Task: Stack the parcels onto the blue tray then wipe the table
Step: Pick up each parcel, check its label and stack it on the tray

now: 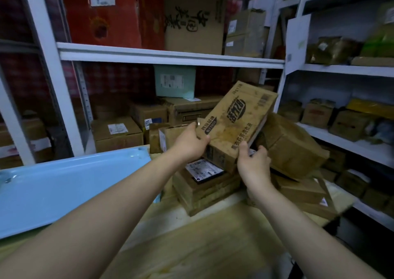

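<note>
Cardboard, printed and tilted — the parcel (236, 116) is lifted clear of the pile (204, 185) right of the blue tray (64, 185), left hand (189, 142) and right hand (253, 163) both clasping its near edge. Stacking is under way; the next move, I judge, calls for swinging it left and levelling it over the tray.

Storeroom, dim light, edges of frame blurred. Far side: white metal rack (170, 58), with a slanted upright (49, 65) at left. Top shelf: red carton (100, 12) beside a brown carton with black brush lettering (194, 18). Below: pale green box (174, 81) on stacked brown cartons; labelled brown box (117, 132) further left. Red checked backing (119, 78) behind the rack. Right side: second white rack (341, 67), white paper sheet (297, 42) hung on its post. Small brown boxes (317, 112), yellow pack (371, 106), green packs (381, 42) on its shelves.
</note>
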{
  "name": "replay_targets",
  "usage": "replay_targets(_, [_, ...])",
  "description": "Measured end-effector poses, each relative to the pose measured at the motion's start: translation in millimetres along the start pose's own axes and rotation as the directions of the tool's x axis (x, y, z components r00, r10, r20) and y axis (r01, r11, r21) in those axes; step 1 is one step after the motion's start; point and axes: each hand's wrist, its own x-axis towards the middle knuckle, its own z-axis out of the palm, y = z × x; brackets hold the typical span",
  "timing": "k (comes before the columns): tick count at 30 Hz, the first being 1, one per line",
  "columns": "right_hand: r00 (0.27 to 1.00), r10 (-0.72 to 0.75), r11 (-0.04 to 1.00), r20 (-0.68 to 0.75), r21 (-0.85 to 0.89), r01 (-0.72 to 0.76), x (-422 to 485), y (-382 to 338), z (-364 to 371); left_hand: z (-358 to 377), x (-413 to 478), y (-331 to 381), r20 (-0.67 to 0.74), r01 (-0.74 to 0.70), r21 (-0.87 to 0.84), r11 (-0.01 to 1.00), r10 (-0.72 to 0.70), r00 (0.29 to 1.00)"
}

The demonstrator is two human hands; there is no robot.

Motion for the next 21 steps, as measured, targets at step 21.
replay_targets(21, [0.944, -0.310, 0.731, 0.111, 0.663, 0.161, -36, -31, 49, -75, -18, -20, -0.373, -0.157, -0.379, 0.912, 0.005, 0.928])
